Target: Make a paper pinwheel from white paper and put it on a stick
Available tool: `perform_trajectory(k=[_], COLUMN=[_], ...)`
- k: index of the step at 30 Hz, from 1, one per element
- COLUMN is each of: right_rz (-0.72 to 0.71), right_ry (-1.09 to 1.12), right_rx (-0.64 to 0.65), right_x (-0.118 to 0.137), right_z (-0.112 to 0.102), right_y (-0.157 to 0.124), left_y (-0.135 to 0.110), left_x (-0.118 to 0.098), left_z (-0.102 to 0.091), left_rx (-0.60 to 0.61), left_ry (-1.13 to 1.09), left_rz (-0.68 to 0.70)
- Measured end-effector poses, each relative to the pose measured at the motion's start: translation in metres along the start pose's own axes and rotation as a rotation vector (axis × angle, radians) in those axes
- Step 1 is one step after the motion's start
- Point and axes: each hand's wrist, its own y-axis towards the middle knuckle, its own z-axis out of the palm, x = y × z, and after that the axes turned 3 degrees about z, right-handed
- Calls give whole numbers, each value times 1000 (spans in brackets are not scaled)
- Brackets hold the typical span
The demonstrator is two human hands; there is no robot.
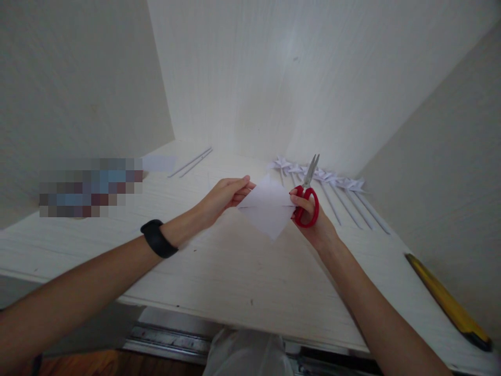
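Observation:
A square sheet of white paper (268,209), turned corner-up like a diamond, is held above the table between both hands. Slits run inward from its left and right corners. My left hand (230,192), with a black band on the wrist, pinches the paper's upper left edge. At the right corner, my right hand (307,211) grips the paper and also carries red-handled scissors (309,180). The fingers pass through the scissor loops, and the blades point up and away, slightly parted.
Several paper pinwheels on white sticks (331,180) lie in a row at the back right. Two loose paper sticks (190,162) and a white sheet (159,163) rest at the back left. A pixelated object (92,187) sits far left. A yellow cutter-like tool (446,300) lies along the right edge.

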Motion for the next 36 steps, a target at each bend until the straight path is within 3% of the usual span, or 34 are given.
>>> perform_trajectory(k=[7,13,16,21,28,32,36], right_rz=[-35,-112,-139,-132,-140,-158,-214], right_ry=[-100,-217,-248,-241,-254,-317,-546], right_rx=[15,-70,-65,-42,32,-12,-103], right_x=[-2,-1,0,1,1,1,-4], right_z=[-3,1,5,9,11,11,3], right_y=[1,-3,-5,-8,-11,-8,2], left_y=[-5,-6,-8,-12,-8,-6,-2], left_x=[-6,-3,-4,-3,8,6,0], left_z=[4,4,8,15,8,5,-1], left_rx=[0,-169,-123,3,160,171,111], left_ry=[192,297,321,265,160,182,211], left_rz=[97,238,249,53,23,51,124])
